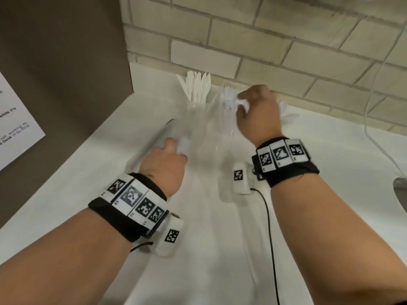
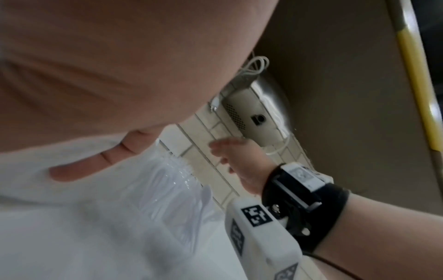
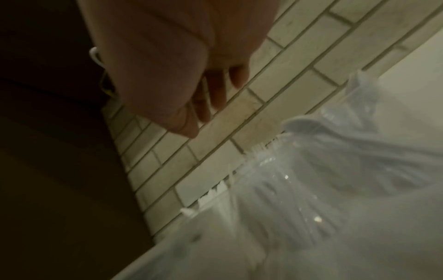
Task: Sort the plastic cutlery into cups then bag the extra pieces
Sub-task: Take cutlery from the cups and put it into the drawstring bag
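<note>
My left hand (image 1: 164,166) grips the bag (image 1: 198,133); just beyond my loosely spread right hand (image 1: 258,113), forks (image 1: 230,97) stand upright.

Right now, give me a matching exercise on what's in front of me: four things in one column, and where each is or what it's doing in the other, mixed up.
Column one:
1. white knives
2. left hand
3. right hand
4. black cable

Column two:
A. grips the clear bag
B. trails over the counter
C. stand upright in a cup by the tiled wall
D. hovers over the forks

Pairs: 1-C, 2-A, 3-D, 4-B
</note>
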The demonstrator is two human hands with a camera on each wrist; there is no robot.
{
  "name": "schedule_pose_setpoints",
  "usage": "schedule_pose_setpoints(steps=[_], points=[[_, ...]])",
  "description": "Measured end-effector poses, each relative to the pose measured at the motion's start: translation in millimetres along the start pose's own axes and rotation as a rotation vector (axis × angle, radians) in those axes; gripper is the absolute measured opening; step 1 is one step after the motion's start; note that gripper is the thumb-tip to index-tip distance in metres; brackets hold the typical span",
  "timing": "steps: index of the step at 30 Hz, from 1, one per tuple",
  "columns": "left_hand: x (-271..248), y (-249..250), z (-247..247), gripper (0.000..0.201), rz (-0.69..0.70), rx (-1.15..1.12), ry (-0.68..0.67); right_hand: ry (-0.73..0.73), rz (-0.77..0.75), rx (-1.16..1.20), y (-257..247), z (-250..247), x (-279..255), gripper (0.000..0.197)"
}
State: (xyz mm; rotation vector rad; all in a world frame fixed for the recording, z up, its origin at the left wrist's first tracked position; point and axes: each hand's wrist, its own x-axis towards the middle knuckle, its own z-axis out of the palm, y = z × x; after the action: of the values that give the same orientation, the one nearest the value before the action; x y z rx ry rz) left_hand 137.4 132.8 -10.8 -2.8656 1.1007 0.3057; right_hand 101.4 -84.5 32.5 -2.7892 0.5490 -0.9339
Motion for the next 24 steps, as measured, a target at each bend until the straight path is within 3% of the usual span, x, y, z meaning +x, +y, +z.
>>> schedule_pose_setpoints(steps=[3, 6, 8, 10, 12, 14, 15, 16, 18, 21, 24], points=[[0, 7, 3, 0.031, 0.155, 0.079, 0.066, -0.351, -0.150, 0.183, -20, 9, -21, 0.038], [-2, 3, 5, 0.034, 0.323, 0.118, 0.023, -0.688, -0.140, 0.144, -27, 15, -37, 0.064], [-5, -3, 4, 0.036, 0.407, -0.026, -0.093, -0.800, -0.090, 0.049, -27, 18, -48, 0.073], [-9, -9, -3, 0.020, 0.418, -0.422, -0.154, -0.857, -0.047, -0.042, -26, 21, -59, 0.074], [-5, -15, -6, 0.012, 0.347, -0.738, 0.058, -0.887, -0.004, -0.055, -28, 21, -72, 0.070], [8, -27, -4, 0.017, 0.109, -0.610, 0.299, -0.889, 0.012, -0.073, -32, 16, -79, 0.061], [14, -34, -1, 0.031, -0.063, -0.491, 0.268, -0.891, 0.008, -0.100, -36, 13, -81, 0.056], [18, -41, 2, 0.043, -0.218, -0.412, 0.149, -0.894, 0.000, -0.131, -41, 8, -82, 0.053], [24, -50, 9, 0.055, -0.371, -0.368, -0.095, -0.911, -0.038, -0.185, -53, 1, -86, 0.049], [29, -57, 18, 0.059, -0.309, -0.307, -0.179, -1.013, -0.055, -0.154, -66, -8, -93, 0.042], [27, -59, 20, 0.040, -0.254, -0.296, -0.167, -1.136, 0.011, 0.086, -57, -21, -85, 0.024]])
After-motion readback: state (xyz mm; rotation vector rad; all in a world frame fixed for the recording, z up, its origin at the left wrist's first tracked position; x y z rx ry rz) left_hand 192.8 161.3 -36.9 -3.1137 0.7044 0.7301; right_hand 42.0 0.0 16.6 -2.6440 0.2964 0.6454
